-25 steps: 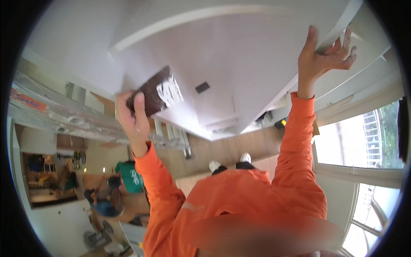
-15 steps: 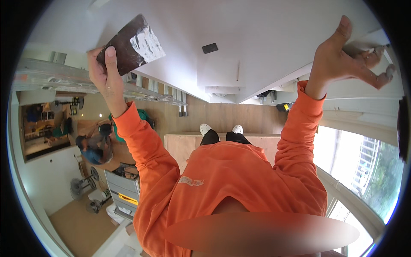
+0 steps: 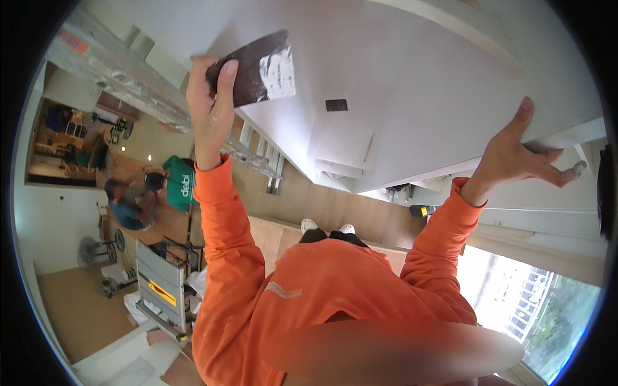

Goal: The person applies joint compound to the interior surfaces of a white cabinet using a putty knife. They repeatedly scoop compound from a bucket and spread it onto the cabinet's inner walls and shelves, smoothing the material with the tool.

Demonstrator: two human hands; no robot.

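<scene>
Currently, the left hand (image 3: 211, 106) grips a white-smeared dark plate (image 3: 250, 76); the right hand (image 3: 510, 159), fingers spread wide, is at a white panel edge (image 3: 571, 134).

Looks like an indoor space under renovation. Shows this through a dark plate (image 3: 250, 72) smeared with white paste (image 3: 278, 76), a stained metal ladder (image 3: 129, 80), floor fans (image 3: 90, 252) and a grey folding frame (image 3: 151, 270). Has a large, bright window (image 3: 515, 309).
</scene>
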